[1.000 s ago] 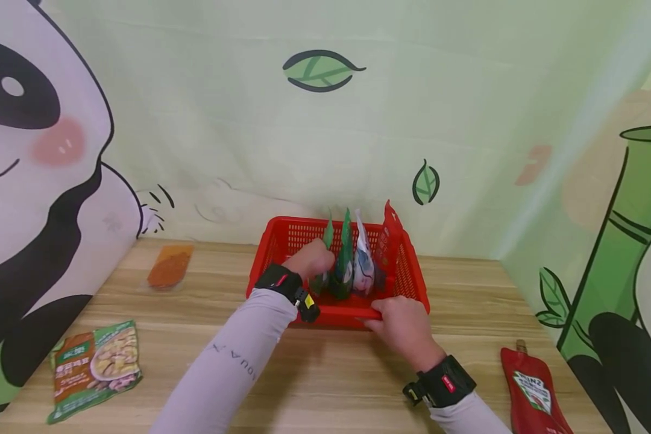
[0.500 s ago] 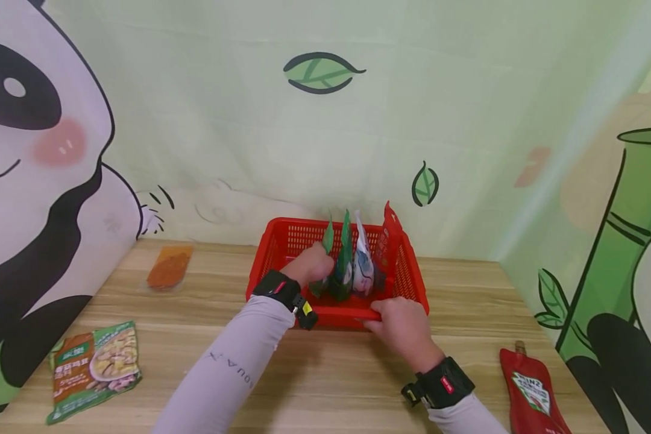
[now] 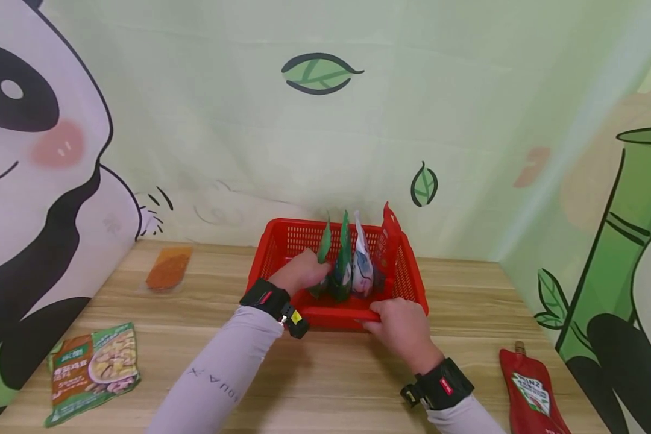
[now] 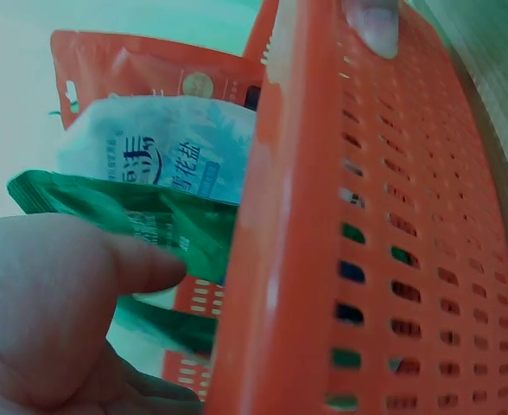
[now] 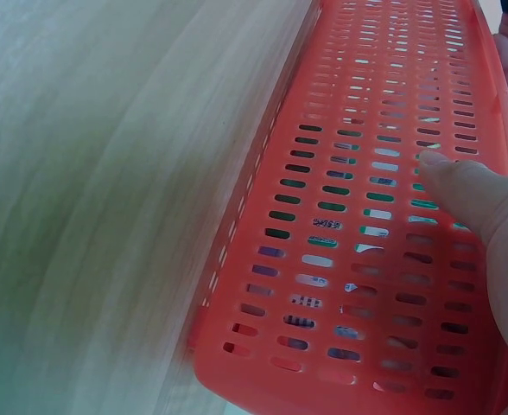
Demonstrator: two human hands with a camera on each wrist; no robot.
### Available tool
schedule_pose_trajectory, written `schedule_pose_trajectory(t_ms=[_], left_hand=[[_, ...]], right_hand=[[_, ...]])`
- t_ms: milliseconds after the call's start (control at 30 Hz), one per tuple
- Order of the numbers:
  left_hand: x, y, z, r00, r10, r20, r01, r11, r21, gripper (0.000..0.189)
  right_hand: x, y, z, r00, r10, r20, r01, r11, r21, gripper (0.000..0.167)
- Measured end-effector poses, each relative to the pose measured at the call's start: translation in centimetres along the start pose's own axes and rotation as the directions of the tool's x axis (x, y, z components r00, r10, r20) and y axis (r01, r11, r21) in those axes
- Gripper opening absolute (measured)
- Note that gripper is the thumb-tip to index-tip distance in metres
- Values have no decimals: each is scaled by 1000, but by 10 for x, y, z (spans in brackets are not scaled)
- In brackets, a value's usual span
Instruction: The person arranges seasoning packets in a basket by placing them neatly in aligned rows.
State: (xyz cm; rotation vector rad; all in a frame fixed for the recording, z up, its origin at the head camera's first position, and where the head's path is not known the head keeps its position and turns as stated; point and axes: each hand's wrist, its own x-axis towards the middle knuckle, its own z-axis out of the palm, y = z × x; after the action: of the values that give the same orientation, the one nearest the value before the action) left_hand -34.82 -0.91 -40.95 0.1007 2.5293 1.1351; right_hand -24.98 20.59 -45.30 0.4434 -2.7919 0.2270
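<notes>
A red plastic basket (image 3: 325,317) holds several upright packets. They are two green packets (image 3: 324,242) (image 3: 345,247), a white salt bag (image 3: 362,259) and a red pouch (image 3: 389,238). My left hand (image 3: 302,270) is inside the basket's left part, beside the leftmost green packet. In the left wrist view its thumb (image 4: 146,264) is straight and apart from the fingers, in front of the green packets; contact cannot be told. My right hand (image 3: 404,325) grips the basket's front rim, with the thumb (image 5: 448,177) on the outer wall.
A brown-and-green seasoning packet (image 3: 94,371) lies at the table's left. Behind it lies a clear sachet of orange powder (image 3: 168,269). A red Heinz pouch (image 3: 534,389) is at the right front. The printed cloth wall (image 3: 325,150) stands behind the basket.
My left hand has drawn back slightly to the left and toward me, away from the tops of the green packets. My right hand stays on the rim.
</notes>
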Motion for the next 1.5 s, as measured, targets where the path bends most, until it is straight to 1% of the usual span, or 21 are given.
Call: schedule_pose_trajectory(t_ms=[100,200,300,367,433,467,500,533,600,667,733,833,900,1000,1033,1133,1200,1267,1300,1367,1500], left_hand=[[-10,-3,-3,1000,7,-15,-6,998,68,45],[-22,-7,-6,998,49,-33,-43,989,142,43],[-34,-14,-8,990,125,-60,-113,979,170,36],[-41,-20,-9,977,198,-81,-180,965,193,35],[-47,-26,-10,953,289,-90,-261,936,237,35],[-50,-30,-10,938,335,-85,-302,914,271,36],[-53,-34,-11,921,380,-81,-338,886,317,38],[-55,-37,-11,904,421,-74,-366,853,372,40],[-61,-44,-11,877,478,-48,-402,785,471,43],[-65,-50,-10,860,510,-27,-409,721,560,43],[-69,-55,-9,853,522,-17,-402,677,616,42],[-72,-62,-7,849,529,-12,-391,642,660,40],[-72,-67,-4,844,536,-14,-389,630,673,40],[-71,-74,0,826,564,-16,-397,601,694,40],[-70,-76,1,816,578,-18,-400,587,704,41],[-67,-83,6,775,631,-28,-405,530,745,41],[-64,-87,9,744,667,-44,-392,488,780,38],[-62,-90,11,715,696,-65,-370,456,809,34],[-61,-91,11,705,706,-75,-360,446,819,32],[-60,-92,11,692,717,-90,-338,432,836,30],[-59,-88,12,698,710,-95,-325,432,841,29]], right_hand=[[0,-1,0,1000,-2,-2,2,1000,-9,24],[0,0,0,1000,-7,-14,6,1000,-15,24],[0,-1,0,1000,-9,-21,9,1000,-16,24],[0,-1,1,1000,-9,-17,9,1000,-15,24],[0,-1,1,1000,-4,-6,4,1000,-11,24],[0,-1,1,1000,-1,0,1,1000,-9,23],[0,-1,1,1000,4,7,-4,1000,-6,23],[0,-1,1,1000,9,12,-9,1000,-2,22],[0,-1,1,1000,14,19,-14,1000,2,21],[-1,-1,1,1000,15,21,-15,1000,3,21],[-1,-1,1,1000,12,17,-12,1000,-1,21],[-1,0,2,1000,9,5,-9,1000,-9,22],[-1,0,3,1000,8,-1,-8,1000,-13,23],[-1,1,3,1000,9,-6,-10,1000,-14,23],[-1,0,4,1000,11,-4,-11,1000,-10,23],[-1,-1,5,1000,16,-1,-16,1000,-8,23],[-2,-2,4,1000,15,0,-15,1000,-8,22],[-2,-3,4,1000,15,1,-15,1000,-10,22],[-2,-4,4,1000,13,-1,-13,1000,-10,22],[-2,-4,3,1000,9,-10,-10,1000,-11,23],[-3,-3,2,1000,22,-15,-22,1000,-1,25]])
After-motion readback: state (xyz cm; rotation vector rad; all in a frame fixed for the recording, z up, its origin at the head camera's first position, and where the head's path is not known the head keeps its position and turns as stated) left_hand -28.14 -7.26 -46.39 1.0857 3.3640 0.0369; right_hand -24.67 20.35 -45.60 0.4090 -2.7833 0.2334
